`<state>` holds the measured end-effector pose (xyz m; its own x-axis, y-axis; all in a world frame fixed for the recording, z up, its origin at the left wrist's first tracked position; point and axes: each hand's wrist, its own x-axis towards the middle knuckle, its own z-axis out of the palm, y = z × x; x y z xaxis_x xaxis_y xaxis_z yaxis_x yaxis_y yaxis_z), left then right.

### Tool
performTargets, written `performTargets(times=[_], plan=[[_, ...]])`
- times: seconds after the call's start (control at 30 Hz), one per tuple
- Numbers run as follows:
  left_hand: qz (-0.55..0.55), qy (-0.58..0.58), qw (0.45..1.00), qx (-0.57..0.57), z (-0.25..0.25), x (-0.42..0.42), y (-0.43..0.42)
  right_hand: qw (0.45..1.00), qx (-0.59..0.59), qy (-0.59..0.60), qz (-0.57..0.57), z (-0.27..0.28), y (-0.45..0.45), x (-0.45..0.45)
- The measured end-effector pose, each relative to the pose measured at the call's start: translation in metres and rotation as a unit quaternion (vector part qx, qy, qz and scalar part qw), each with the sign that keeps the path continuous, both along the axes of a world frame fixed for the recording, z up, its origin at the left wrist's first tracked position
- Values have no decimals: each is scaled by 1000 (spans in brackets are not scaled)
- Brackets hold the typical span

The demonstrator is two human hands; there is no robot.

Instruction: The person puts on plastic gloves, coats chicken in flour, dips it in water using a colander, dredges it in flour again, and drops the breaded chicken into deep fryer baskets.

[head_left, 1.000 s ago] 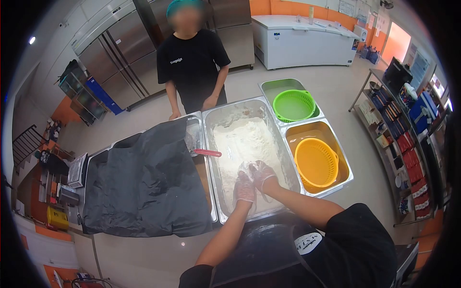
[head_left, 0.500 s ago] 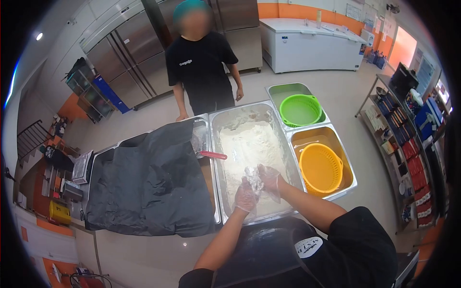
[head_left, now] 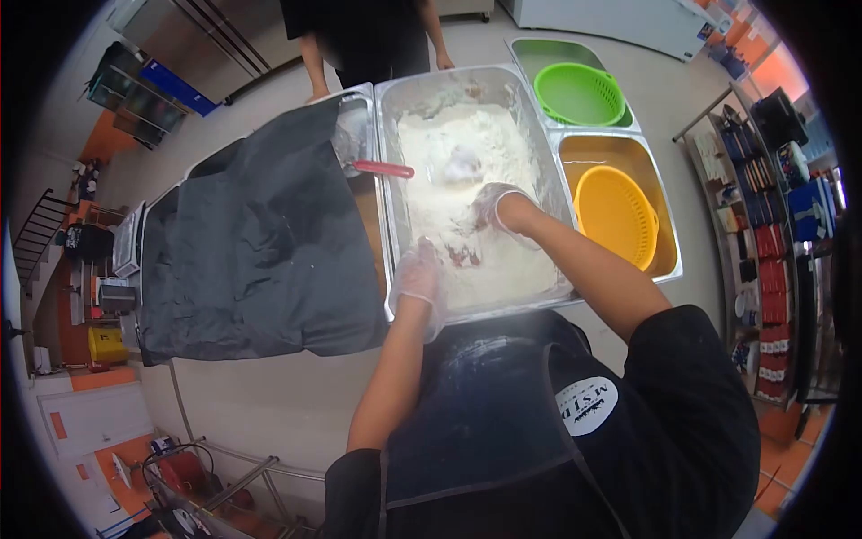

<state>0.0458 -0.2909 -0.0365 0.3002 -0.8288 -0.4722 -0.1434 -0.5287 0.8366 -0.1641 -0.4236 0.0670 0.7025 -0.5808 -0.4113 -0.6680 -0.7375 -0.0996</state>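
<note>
Firstly, we set twelve o'clock at the far side of the metal tray (head_left: 415,97), reading from its centre. Our right hand (head_left: 504,212), gloved, sits just off centre towards four, fingertips in the white powder (head_left: 516,274); we cannot tell whether they grip anything. Our left hand (head_left: 418,274), also gloved, is at seven, fingers forward and loosely straight; its palm is hidden, so a grip cannot be confirmed. Brownish patches (head_left: 462,255) show in the powder at six, between our hands. A powder-coated lump (head_left: 463,167) lies at eleven, apart from both.

Caution: the left glove's loose cuff hangs near the rim and could snag if we pull back quickly. Abrupt scooping could throw powder over the edge. The red handle (head_left: 384,169) crosses the rim at ten beside the black sheet (head_left: 269,242); a knock could tip it in. At three, a wide right elbow could jostle the yellow basket (head_left: 615,220).
</note>
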Motion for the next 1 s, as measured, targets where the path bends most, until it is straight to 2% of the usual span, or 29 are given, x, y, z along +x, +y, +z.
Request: performTargets(times=[0.03,0.07,0.13,0.23,0.33,0.4,0.47,0.57,0.67,0.77,0.8,0.87,0.9,0.93,1.0], plan=[[-6,-16,1000,0,-10,4,-1,993,21,76,83,12,5,10],[-12,-30,999,-7,-14,3,1,998,42,36,-16,16,13,13],[-23,-56,998,-29,-10,-2,2,974,74,-47,-209,21,28,19],[-20,-44,997,-62,5,-11,0,991,5,-57,-123,2,22,31],[-54,-49,997,-24,44,-16,-2,993,72,-63,-71,5,6,28],[-71,-57,996,-16,54,-17,-5,976,125,-108,-140,6,1,22],[-64,-61,994,-56,50,-16,-11,946,164,-174,-218,8,-3,7],[-58,-102,983,-141,63,-22,-18,938,163,-228,-203,31,6,-18],[-54,-41,975,-211,116,-51,-26,873,298,-275,-271,70,31,-25],[-93,-33,981,-165,117,-58,-39,798,345,-410,-276,68,47,-32],[-89,-32,983,-159,119,-61,-40,779,386,-384,-310,77,47,-35],[-80,-32,985,-147,124,-67,-42,741,364,-382,-416,66,40,-30],[-58,3,990,-132,124,-71,-42,717,351,-379,-468,57,37,-28],[-35,39,992,-116,123,-74,-40,662,388,-440,-466,49,36,-29],[-2,119,990,-77,129,-82,-36,699,270,-437,-498,35,41,-21]])
